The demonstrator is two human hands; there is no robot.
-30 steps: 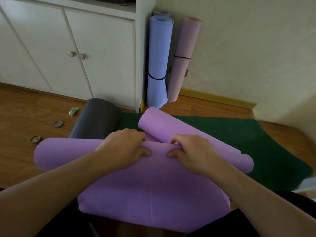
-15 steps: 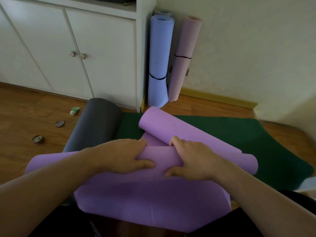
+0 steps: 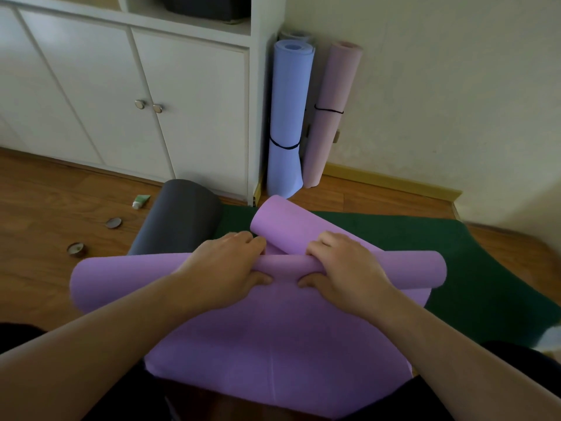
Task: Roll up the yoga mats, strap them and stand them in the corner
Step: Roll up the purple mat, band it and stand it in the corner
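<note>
Fingers [image 3: 243, 240] of the left hand [image 3: 224, 265] and right hand [image 3: 346, 265] curl over the purple mat [image 3: 273, 344] roll (axis crosswise, equally near both), the blue mat [image 3: 288, 117] upright beyond it.

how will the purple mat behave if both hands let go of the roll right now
The purple mat looks thin and floppy, and no strap is on it, so the roll would probably spring loose once the left hand and right hand release. Being round, it may also roll along the green mat.

I see dim, soft daylight on the cream plaster wall [image 3: 440, 86]; below it shadows deepen, edges bow, left blurs.
</note>
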